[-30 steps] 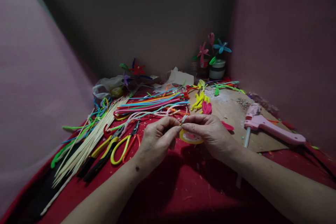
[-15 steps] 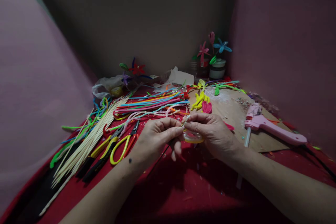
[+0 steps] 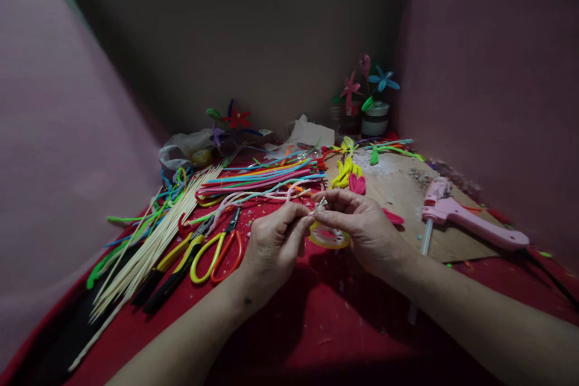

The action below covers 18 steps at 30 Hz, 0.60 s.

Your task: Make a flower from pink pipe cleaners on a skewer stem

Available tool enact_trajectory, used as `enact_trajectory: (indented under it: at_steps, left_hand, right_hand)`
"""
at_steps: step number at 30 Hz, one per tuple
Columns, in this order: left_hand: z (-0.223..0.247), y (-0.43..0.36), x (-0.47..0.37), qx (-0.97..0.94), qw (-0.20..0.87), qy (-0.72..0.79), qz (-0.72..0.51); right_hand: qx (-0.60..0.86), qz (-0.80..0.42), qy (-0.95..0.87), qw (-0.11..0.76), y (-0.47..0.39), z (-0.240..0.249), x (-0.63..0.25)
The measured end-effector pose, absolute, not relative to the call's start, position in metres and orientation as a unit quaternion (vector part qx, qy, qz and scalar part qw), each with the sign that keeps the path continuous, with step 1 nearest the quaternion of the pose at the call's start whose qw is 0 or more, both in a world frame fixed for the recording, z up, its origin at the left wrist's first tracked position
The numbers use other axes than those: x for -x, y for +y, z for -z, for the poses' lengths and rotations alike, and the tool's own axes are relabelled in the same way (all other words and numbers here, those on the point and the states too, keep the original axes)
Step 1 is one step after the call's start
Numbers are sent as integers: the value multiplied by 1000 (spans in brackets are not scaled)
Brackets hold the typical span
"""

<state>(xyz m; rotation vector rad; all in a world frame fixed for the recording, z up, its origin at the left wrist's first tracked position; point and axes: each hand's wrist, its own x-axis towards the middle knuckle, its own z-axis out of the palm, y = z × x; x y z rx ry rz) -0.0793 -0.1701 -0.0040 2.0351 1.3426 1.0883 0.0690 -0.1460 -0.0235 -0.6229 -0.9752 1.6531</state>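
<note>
Both hands meet at the middle of the red cloth. My left hand (image 3: 280, 238) is closed, its thumb and fingers pinching the lower end of a small pale bundle (image 3: 321, 204) with splayed tips. Pressed against the same bundle are the thumb and fingertips of my right hand (image 3: 355, 220). A yellow ring-shaped spool (image 3: 329, 237) with a pale, dotted centre lies just beneath my right hand's fingers. Beyond the hands are a pink looped piece (image 3: 357, 184) and yellow looped pieces (image 3: 344, 174).
Scissors (image 3: 219, 253), pliers (image 3: 181, 265) and wooden sticks (image 3: 149, 244) lie left. Coloured pipe cleaners (image 3: 266, 178) are behind the hands. A pink glue gun (image 3: 474, 223) rests on cardboard (image 3: 407, 193) at right. Fuzzy flowers (image 3: 383, 79) stand at the back.
My left hand has turned and its fingers have curled in, uncovering the red scissor handle. The spool shows more fully, and the bundle's pale tips now stand out between the fingers.
</note>
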Motion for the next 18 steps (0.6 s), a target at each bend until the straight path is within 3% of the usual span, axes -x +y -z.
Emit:
enact_trajectory:
  at_steps: [9,13,18]
  left_hand:
    - [-5,-165,81,-559,592,444,-374]
    - [-6,-162,85,-533,636,425,-362]
    - [-7,-162,85,-575,609,433,-335]
  right_hand:
    - [266,-729,-411,478,-142,24,-72]
    - [250,-737,-411,475,-142,26,-73]
    - [246,-706,-435,502,-144,25,-74]
